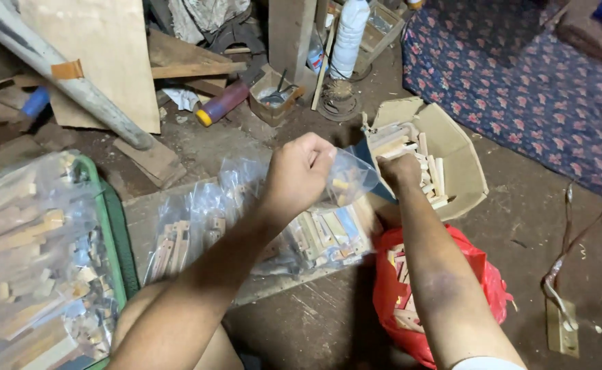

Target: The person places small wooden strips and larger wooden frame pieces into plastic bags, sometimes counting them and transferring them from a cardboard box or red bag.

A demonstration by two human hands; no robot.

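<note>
My left hand (298,173) pinches the mouth of a small clear plastic bag (347,179) that holds a few small wooden pieces. My right hand (398,170) is closed over wooden sticks at the near edge of a tilted cardboard box (457,159) filled with short pale wooden sticks. What exactly the right fingers hold is hidden. Below both hands lie several clear bags of wooden pieces (315,236) on a flat board.
A red plastic bag (391,291) of wooden pieces sits under my right forearm. A green basket (109,233) with bagged wood stands at the left. Wood planks, a pole, a white bottle (350,34) and a small box of tools lie behind. A floral cloth (520,82) covers the right.
</note>
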